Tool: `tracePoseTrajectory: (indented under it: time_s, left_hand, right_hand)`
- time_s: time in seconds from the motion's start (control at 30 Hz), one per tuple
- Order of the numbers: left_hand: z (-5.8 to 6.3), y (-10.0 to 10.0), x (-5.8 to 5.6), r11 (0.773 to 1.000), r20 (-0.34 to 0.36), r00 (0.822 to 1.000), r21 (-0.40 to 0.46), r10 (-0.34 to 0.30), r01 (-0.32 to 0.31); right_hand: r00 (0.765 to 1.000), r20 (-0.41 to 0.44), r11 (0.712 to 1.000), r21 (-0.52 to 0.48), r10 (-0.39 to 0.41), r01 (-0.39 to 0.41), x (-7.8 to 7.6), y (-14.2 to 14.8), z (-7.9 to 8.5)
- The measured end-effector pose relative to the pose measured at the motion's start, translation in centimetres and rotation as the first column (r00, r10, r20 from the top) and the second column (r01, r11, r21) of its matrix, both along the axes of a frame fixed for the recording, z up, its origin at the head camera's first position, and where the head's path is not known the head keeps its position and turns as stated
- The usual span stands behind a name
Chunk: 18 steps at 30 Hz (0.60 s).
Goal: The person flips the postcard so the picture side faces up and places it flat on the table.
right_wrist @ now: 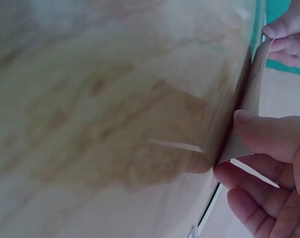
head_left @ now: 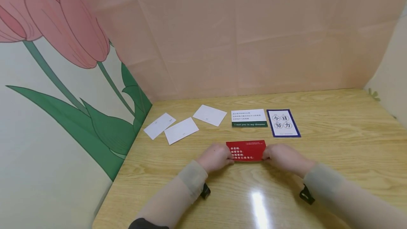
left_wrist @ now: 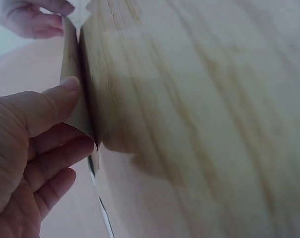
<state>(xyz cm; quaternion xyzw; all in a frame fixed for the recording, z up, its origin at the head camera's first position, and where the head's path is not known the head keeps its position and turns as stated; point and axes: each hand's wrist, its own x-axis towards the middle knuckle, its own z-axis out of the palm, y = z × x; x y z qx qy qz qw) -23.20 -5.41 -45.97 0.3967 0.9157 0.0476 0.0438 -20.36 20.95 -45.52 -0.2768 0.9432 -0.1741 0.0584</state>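
A red card [head_left: 248, 150] with white lettering is held by its two short ends, close over the wooden table. My left hand [head_left: 217, 158] pinches its left end between thumb and fingers. At the opposite end my right hand [head_left: 284, 156] does the same. Both wrist views show the card nearly edge-on, its pale underside [left_wrist: 73, 64] turned to the camera and slightly bowed. In the right wrist view the thumb [right_wrist: 269, 134] lies on the card with the fingers behind it.
Behind the hands lie three white cards [head_left: 182, 130], a white card with a green band [head_left: 249, 117] and a blue-bordered card [head_left: 283, 123]. The wooden table [head_left: 343, 133] meets a pink cloth backdrop [head_left: 254, 45]. A tulip-painted wall [head_left: 63, 133] stands at the left.
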Motion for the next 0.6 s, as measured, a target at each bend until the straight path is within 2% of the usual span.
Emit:
tracePoseTrajectory:
  time_s: [0.23, 0.37, 0.6]
  left_hand:
    - [-0.05, 0.05, 0.22, 0.999, 0.010, 1.000, -0.027, -0.027, 0.027]
    - [-0.01, 0.11, 0.32, 0.999, 0.031, 0.999, -0.042, -0.021, 0.022]
    - [-0.09, 0.21, 0.47, 0.996, 0.005, 1.000, -0.086, -0.015, 0.016]
  right_hand:
    - [0.996, -0.059, 0.998, 0.028, 0.061, -0.059, 0.20, -0.12, -0.34]
    - [0.993, -0.086, 0.995, 0.054, 0.084, -0.080, 0.35, -0.29, -0.34]
    - [0.995, -0.083, 0.995, 0.087, 0.050, -0.043, 0.76, -0.99, 0.00]
